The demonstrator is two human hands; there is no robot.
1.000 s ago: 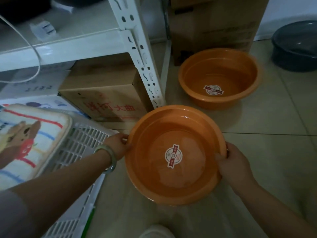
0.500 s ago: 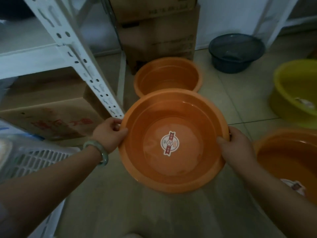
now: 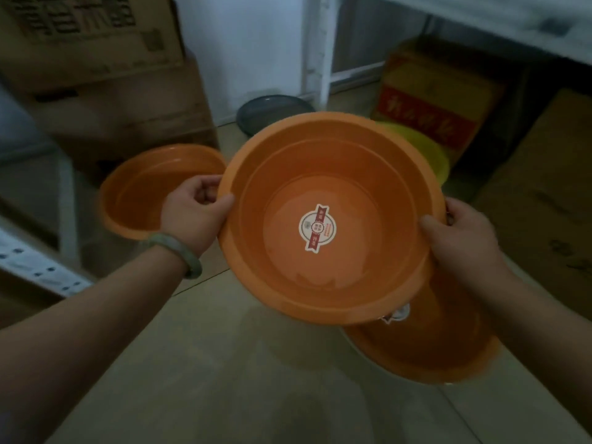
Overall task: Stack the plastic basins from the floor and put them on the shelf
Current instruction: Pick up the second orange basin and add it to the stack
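Though dimly lit, glossy orange basin (image 3: 330,219), round label (image 3: 317,227) inside.

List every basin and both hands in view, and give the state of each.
Held orange basin: off the floor, tilted, empty, sticker inside.
Left hand: gripping its left rim.
Right hand: gripping its right rim.
Left orange basin: upright on the floor, empty.
Lower orange basin: on the floor, partly hidden under the held one.
Yellow basin: mostly hidden behind the held one.
Dark basin: on the floor by the wall.
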